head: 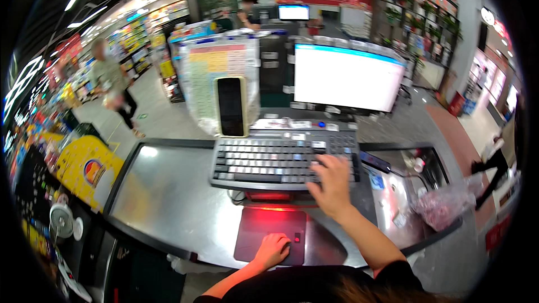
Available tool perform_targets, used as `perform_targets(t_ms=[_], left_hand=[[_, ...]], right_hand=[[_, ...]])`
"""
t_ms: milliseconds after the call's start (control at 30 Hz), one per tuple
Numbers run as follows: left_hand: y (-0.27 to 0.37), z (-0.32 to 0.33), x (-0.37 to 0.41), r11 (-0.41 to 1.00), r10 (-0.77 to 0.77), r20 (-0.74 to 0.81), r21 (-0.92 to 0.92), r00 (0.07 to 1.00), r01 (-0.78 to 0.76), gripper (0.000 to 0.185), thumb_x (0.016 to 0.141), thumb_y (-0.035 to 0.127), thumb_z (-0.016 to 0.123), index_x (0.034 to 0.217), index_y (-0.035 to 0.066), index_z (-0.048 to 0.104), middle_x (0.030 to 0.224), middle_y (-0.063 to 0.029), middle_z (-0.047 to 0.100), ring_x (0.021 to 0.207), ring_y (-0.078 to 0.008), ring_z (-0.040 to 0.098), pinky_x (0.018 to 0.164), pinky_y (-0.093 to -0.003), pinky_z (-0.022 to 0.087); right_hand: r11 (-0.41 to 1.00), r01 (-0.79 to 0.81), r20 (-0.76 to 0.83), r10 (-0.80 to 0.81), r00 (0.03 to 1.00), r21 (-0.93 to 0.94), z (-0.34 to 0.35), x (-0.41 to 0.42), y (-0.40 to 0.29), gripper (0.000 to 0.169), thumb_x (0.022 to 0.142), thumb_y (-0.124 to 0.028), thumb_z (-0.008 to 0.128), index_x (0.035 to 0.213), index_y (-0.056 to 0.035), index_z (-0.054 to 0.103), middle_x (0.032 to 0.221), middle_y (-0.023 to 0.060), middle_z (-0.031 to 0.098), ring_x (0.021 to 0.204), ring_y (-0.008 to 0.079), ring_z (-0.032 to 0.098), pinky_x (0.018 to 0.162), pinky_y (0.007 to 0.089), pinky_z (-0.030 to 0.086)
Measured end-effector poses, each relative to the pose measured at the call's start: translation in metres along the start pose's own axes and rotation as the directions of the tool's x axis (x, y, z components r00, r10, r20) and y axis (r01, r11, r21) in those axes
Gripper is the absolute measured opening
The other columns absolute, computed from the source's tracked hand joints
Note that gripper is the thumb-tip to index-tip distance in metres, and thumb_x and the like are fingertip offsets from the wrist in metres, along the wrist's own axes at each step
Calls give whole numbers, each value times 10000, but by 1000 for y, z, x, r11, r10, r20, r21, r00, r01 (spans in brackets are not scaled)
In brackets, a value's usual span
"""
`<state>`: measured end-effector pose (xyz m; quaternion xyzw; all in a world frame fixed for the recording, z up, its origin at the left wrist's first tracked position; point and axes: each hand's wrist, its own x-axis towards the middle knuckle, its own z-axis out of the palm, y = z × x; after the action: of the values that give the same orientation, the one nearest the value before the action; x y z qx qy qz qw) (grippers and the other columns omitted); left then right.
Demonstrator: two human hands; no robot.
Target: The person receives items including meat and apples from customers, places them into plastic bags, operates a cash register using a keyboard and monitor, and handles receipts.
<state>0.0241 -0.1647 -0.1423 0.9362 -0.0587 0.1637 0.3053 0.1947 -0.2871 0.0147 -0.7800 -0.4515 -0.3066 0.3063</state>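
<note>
My right hand [332, 181] is over the right part of a black cash register keyboard [269, 160], fingers spread and fingertips at the keys. Lower down, my left hand [273, 249] rests on a dark mat [257, 229], its fingers curled together with nothing visible in them. Red light from under the keyboard falls on the mat and this hand. A smartphone [231, 107] with a pale case and dark screen stands upright behind the keyboard's left part. To its right, a monitor [347, 78] shows a mostly white screen.
The keyboard stands on a metal checkout counter [168, 193] with a raised dark rim. On the right lie a dark handheld device [375, 162], cables and a clear plastic bag [446, 206]. A printed sheet [202, 80] hangs behind the phone. A person [111, 80] is in the aisle at left.
</note>
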Motion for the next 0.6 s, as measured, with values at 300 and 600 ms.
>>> perform_targets(t_ms=[300,600], left_hand=[[-5,2,-6,1000,-10,11,-24,1000,11,205,706,146,569,895,76,530,948,-62,492,931,-233,453,810,-345,356],[-7,0,-8,1000,-3,-46,-14,999,2,183,699,133,571,870,80,535,919,-51,499,905,-220,462,789,-321,361]], right_hand=[[882,-436,-331,472,818,179,-5,-40,65,292,842,-133,433,1096,6,397,1153,157,396,1056,292,365,903,373,262],[908,-419,-361,399,843,27,8,-40,67,286,851,-142,429,1088,16,409,1093,149,450,1005,292,404,865,370,296]])
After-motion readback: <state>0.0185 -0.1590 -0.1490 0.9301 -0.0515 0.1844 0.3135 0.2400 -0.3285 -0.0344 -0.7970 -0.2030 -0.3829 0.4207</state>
